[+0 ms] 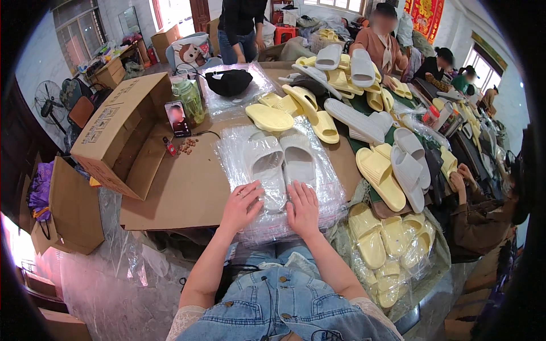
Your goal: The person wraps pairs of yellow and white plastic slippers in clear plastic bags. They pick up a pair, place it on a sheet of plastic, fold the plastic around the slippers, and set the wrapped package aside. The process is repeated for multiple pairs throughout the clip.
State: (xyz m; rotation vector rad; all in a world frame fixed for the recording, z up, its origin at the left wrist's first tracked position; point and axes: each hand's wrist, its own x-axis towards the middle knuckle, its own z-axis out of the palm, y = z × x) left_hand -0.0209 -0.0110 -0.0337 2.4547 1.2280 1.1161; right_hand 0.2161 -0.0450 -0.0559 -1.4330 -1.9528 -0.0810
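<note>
Daylight comes in through windows [85, 28] at the upper left and upper right, leaving the room evenly bright with soft, faint shadows. Glare glints off the clear plastic bags [273, 170] on the table and a blown-out patch glows at the lower left edge. Fisheye distortion bends straight lines toward a dark rounded rim, and far details look soft.

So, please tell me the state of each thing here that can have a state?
left hand: open, flat on the plastic
right hand: open, flat on the plastic
pair of white slippers: side by side, inside a clear bag
stack of clear bags: lying flat under the slippers
cardboard box: on its side, flaps open
phone: propped upright, screen lit
bagged yellow slippers: piled together
</note>
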